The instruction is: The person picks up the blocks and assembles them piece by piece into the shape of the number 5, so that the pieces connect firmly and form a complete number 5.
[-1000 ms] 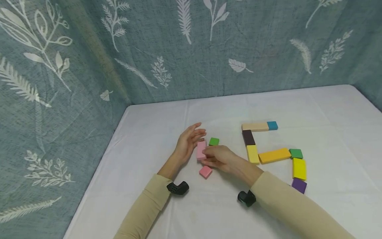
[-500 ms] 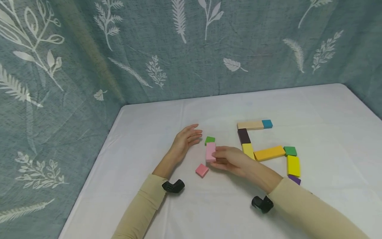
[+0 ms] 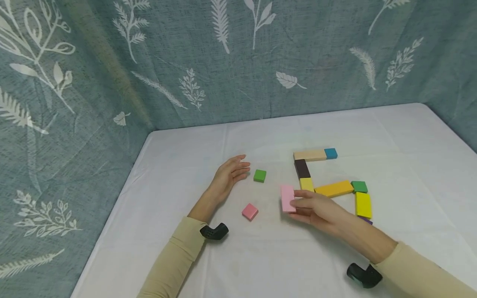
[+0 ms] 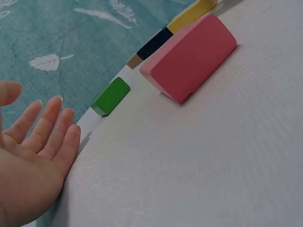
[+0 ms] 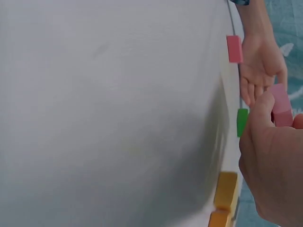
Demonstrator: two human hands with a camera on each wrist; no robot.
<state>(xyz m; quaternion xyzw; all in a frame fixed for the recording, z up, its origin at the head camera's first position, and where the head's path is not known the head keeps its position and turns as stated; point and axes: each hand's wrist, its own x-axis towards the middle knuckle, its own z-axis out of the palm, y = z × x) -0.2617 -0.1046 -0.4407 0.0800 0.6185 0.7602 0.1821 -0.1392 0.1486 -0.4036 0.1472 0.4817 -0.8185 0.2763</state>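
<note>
A light pink rectangular block (image 3: 287, 198) is pinched between the thumb and fingers of my right hand (image 3: 320, 211), near the yellow end of a row of blocks. In the right wrist view the same pink block (image 5: 281, 105) shows beyond the thumb. My left hand (image 3: 228, 176) rests on the table at the left, fingers extended and nothing in them. Just right of its fingertips lies a small green block (image 3: 259, 176). A darker pink block (image 3: 250, 212) lies nearer the front; the left wrist view shows this pink block (image 4: 194, 59) up close.
On the right, blocks form a bent line: beige (image 3: 310, 155), blue (image 3: 331, 153), dark brown (image 3: 302, 169), pale yellow (image 3: 307, 184), orange-yellow (image 3: 334, 189), green (image 3: 359, 186), bright yellow (image 3: 363, 205). A purple block (image 3: 366, 220) is mostly hidden by the right arm. A patterned curtain (image 3: 238, 82) borders the white table.
My right hand has carried the light pink block rightward from beside the left hand, past the small green block. The left hand stays in about the same place. The view has shifted slightly.
</note>
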